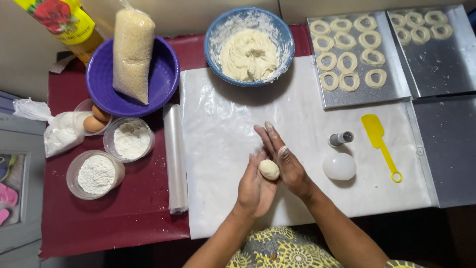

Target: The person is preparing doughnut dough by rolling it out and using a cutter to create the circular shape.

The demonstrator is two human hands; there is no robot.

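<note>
- On the far left, over the dark red cloth (124, 218), stand 2 clear cups of white powder: the flour cup (95, 174) nearest the person and a second powder cup (130, 139) just behind it.
- Beside them a small clear cup holds 2 brown eggs (95, 120), with a tied white bag (58, 134) touching its left side.
- Behind these, 1 purple bowl (163, 74) carries 1 upright bag of pale grains (133, 52).
- 1 roll of clear plastic (175, 159) lies along the left edge of the white sheet (223, 129), its long axis running away from the person.
- The left hand (254, 186) is cupped palm up, and the dough ball (269, 169) sits in it, over the sheet's middle.
- The right hand (283, 161) lies flat against the ball from the right, fingers straight and pointing away; the ball is pressed between the 2 palms, neither hand clenched. The ball is roundish, with no clear long axis.
- Straight behind the hands, 1 blue bowl (213, 34) holds the dough mass (249, 54); both hands lie about equally near it.
- Right of the hands lie 1 small grey cylinder (341, 139), 1 white round dome (339, 166) and 1 yellow spatula (379, 144).
- At the back right, the nearer metal tray (391, 64) holds 11 dough rings (347, 62); the farther tray (446, 64) holds 6.
</note>
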